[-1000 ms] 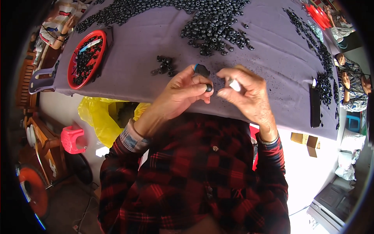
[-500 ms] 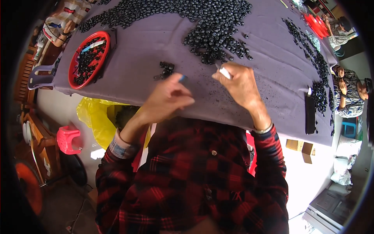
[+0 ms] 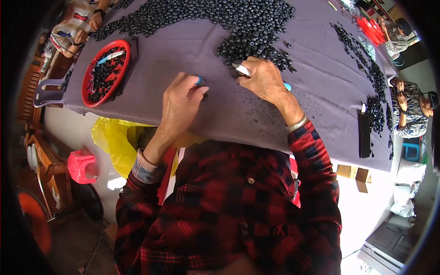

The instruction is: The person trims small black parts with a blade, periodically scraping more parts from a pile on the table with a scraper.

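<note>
My left hand (image 3: 179,101) is over the purple-grey tablecloth, its fingers curled inward and a blue band (image 3: 198,80) round one fingertip. Small dark pieces (image 3: 205,96) show beside its thumb; what the fingertips pinch is hidden. To the right, my right hand (image 3: 266,81) is closed round what looks like a small knife. Its thin grey tip points left, white shows at the fingers, and a light blue end (image 3: 287,86) sticks out behind the hand. Just beyond lies a large heap of round black bead-like pieces (image 3: 252,39), some with holes.
A red basin (image 3: 86,85) at the left holds black scraps and a blue-and-white tool. Dark crumbs dot the cloth near my right hand. Farther right are a long black box (image 3: 364,137) and more black pieces (image 3: 376,107). A yellow bag (image 3: 110,140) hangs below the table edge. Other people sit around.
My left hand has moved left and up over the spot where a small cluster of black pieces lay. My right hand has shifted left and slightly away from me, with the knife.
</note>
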`<action>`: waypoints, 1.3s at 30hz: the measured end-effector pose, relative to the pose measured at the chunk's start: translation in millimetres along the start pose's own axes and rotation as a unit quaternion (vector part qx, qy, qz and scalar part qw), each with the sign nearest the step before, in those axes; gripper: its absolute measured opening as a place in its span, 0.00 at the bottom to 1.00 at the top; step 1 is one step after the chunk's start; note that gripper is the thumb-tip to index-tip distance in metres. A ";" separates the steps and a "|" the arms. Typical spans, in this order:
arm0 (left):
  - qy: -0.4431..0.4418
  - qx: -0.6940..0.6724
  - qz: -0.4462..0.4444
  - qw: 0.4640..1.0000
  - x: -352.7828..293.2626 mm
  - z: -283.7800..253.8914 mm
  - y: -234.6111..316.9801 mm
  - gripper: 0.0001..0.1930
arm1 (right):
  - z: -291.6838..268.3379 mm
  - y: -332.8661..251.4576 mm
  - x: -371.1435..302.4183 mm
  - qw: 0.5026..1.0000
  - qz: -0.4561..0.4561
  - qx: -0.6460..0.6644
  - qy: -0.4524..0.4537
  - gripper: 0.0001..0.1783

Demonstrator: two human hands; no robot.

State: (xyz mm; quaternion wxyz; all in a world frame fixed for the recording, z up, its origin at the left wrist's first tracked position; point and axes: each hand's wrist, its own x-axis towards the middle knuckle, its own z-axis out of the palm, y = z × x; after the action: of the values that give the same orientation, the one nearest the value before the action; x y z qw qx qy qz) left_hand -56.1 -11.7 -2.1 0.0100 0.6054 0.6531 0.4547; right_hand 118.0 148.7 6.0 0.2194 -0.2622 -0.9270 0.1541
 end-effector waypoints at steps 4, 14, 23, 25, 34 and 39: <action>-0.062 -0.228 -0.169 0.957 1.3 17.3 20.1 0.10 | -19.8 -14.2 -18.9 0.988 0.002 0.144 0.057 0.08; -0.266 -0.702 -0.293 0.592 -5.7 34.1 38.8 0.12 | -40.3 -42.6 -63.7 0.901 -0.005 0.431 0.045 0.10; -0.263 -0.708 -0.327 0.569 -3.4 23.1 54.9 0.09 | -38.0 -49.5 -70.1 0.933 -0.045 0.346 0.089 0.14; -0.265 -0.692 -0.299 0.601 -6.8 24.4 48.6 0.09 | -38.6 -49.7 -69.9 0.923 -0.064 0.370 0.080 0.14; -0.249 -0.717 -0.288 0.584 -11.2 30.0 48.6 0.09 | -38.1 -58.6 -71.9 0.863 0.010 0.505 0.029 0.08; -0.258 -0.728 -0.273 0.574 -12.7 35.0 44.0 0.10 | -35.8 -50.2 -70.9 0.828 0.035 0.560 -0.016 0.05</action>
State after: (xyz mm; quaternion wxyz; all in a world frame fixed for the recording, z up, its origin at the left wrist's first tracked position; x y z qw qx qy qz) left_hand 1.4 -8.0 -2.8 0.7388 0.2797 0.2067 0.5773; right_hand 168.7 74.6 33.6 0.3084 -0.1242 -0.6754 0.6582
